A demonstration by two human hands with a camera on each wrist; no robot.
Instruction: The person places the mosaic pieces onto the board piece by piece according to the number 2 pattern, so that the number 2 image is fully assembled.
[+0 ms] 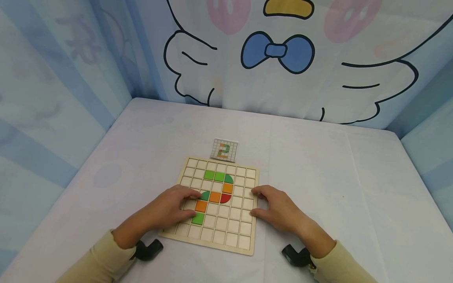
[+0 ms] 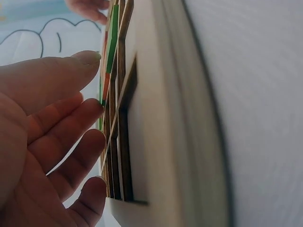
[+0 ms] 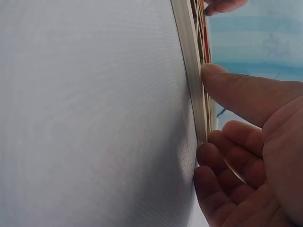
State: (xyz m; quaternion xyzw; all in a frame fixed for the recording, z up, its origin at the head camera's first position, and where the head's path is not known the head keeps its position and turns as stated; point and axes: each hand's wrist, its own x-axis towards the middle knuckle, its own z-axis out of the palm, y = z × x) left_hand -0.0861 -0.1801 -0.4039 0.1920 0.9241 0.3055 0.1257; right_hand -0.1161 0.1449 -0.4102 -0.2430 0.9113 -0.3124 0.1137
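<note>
A wooden grid board point(image 1: 222, 224) lies on the table, with coloured tiles set in its cells. There are light green squares point(image 1: 214, 175), orange squares point(image 1: 214, 197), dark green quarter-rounds point(image 1: 228, 179) and a red quarter-round point(image 1: 225, 198). My left hand point(image 1: 166, 206) rests over the board's left side, its fingertips at the lower dark green quarter-round and its thumb beside the bottom light green square point(image 1: 198, 218). At the board's right edge, my right hand point(image 1: 279, 208) touches the rim with thumb and fingertips, fingers loosely bent. Neither hand grasps a loose tile.
Just beyond the board lies a small card point(image 1: 224, 150) printed with a coloured grid pattern. A white cloth covers the table point(image 1: 311, 165). Patterned curtains point(image 1: 276, 86) stand behind and at both sides. Black wrist devices point(image 1: 150, 250) sit under both forearms.
</note>
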